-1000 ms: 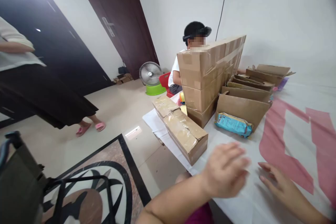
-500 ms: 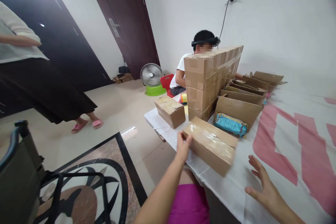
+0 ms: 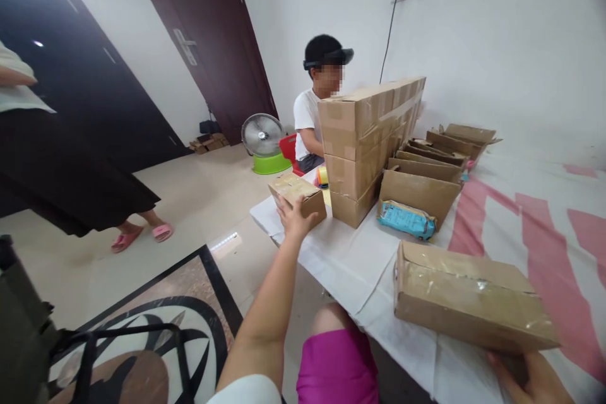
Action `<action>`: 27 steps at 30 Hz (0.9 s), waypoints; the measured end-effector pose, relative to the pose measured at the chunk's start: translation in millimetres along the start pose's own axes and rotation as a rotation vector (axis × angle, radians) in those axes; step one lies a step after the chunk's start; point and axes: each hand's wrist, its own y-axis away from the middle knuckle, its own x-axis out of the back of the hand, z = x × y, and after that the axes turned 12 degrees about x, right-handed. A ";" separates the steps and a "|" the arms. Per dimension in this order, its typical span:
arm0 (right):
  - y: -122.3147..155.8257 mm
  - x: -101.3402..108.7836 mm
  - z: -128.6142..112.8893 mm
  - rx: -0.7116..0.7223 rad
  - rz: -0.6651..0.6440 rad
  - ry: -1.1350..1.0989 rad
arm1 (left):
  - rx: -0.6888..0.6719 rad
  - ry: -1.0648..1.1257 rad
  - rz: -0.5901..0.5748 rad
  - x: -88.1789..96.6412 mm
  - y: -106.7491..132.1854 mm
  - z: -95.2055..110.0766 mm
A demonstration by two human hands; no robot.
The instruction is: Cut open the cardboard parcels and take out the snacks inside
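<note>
Fingers spread, the left hand (image 3: 294, 221) rests against a small box (image 3: 292, 185) lying lengthwise along the worktop (image 3: 353, 249) edge, while the right hand (image 3: 534, 380), grip unclear, meets a longer box's (image 3: 468, 293) near side.

boxes (image 3: 468, 297): brown | packet (image 3: 406, 220): light blue | cloth (image 3: 353, 249): white, pinkish-red print | shorts (image 3: 336, 366): magenta

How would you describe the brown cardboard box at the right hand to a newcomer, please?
On the white cloth with pink shapes, find the tall stack of brown cardboard boxes. Come nearer the camera, past the blue plastic packet, to the long, taped brown cardboard box. The right hand is at its lower edge, whereas the left hand touches the other lone cardboard box.
</note>
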 end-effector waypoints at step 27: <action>-1.5 5.9 -27.3 0.112 0.094 -0.018 | -0.516 0.003 -0.077 58.0 115.0 -15.2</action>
